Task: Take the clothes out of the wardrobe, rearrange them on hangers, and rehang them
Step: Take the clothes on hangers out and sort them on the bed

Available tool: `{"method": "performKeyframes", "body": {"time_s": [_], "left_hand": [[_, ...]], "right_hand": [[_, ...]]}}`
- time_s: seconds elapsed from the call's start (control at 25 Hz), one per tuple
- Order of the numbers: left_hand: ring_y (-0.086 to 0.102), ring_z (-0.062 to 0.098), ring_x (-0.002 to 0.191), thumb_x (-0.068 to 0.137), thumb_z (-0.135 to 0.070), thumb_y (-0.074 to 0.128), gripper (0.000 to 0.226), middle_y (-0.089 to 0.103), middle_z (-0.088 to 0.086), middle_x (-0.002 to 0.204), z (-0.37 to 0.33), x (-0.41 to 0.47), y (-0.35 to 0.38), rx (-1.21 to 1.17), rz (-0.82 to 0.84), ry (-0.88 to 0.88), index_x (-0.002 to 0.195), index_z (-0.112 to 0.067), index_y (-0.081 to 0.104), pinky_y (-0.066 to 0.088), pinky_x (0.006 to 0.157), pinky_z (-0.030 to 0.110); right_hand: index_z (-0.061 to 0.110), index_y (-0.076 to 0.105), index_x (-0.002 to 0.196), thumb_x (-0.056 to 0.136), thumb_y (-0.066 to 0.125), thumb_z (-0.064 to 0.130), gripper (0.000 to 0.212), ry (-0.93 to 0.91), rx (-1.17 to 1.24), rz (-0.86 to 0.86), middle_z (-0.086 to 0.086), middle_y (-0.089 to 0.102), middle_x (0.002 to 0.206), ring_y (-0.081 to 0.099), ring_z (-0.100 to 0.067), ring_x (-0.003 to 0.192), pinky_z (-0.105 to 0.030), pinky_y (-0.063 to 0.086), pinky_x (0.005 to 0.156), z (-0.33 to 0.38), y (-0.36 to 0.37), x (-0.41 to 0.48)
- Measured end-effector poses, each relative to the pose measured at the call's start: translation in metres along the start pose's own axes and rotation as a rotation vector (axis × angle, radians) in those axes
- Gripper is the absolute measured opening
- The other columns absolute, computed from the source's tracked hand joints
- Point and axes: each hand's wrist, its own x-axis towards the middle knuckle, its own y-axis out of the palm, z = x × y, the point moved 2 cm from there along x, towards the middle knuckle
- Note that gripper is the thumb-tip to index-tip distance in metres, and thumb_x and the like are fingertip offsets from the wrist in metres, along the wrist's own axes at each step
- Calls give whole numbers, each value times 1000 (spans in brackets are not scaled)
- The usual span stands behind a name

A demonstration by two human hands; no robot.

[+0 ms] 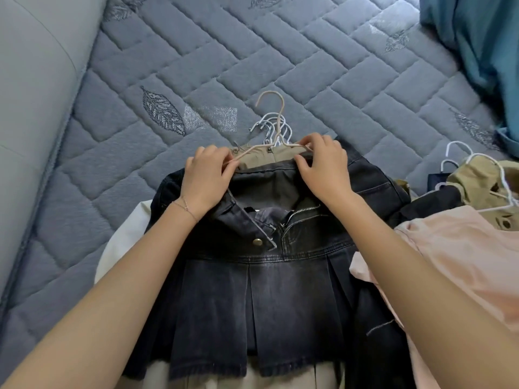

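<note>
Left grip [207, 178]: fingertips pinch the left arm of the beige hanger [252, 151], just above centre of the frame; a thin bracelet sits on the wrist.
Right grip [325, 167]: fingers curled onto the hanger's right arm, thumb on the waistband.
Denim skirt [266, 290]: dark and pleated, lying flat at lower centre, button undone and zip open, waistband touching the hanger.
Tan garment [255, 160]: directly under the hanger.
White hangers [269, 124]: hooks bunched behind the beige hook.
Mattress [168, 66]: quilted grey-blue, under everything.
Pink garment [463, 262]: right of the frame, beside the skirt.
Khaki garment [477, 175]: right edge, on a white hanger.
</note>
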Motion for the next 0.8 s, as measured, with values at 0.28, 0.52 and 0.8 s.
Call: {"method": "performKeyframes", "body": {"time_s": [0.28,0.52,0.8], "left_hand": [[60,26,80,98,-25,53,12,56,0,94,-65,-82,-111,-71,21,132,94,-16,60,45,67,35],[60,25,76,97,-20,55,11,59,3,95,-154,-148,-235,-93,-48,188,96,-11,62,48,65,37],[59,23,73,99,-23,52,16,61,0,91,-198,-186,-377,-14,-272,329,93,-14,64,40,66,33]], "right_hand": [[13,64,82,91,64,18,11,4,224,301,3,59,72,55,-17,73,-25,32,65,25,-132,-42],[11,74,99,91,65,22,17,122,307,165,-2,74,97,66,-14,91,-31,51,87,77,-283,-113],[12,75,94,90,67,21,13,98,460,-41,1,73,90,62,-6,81,-18,48,79,157,-396,-167]]}}
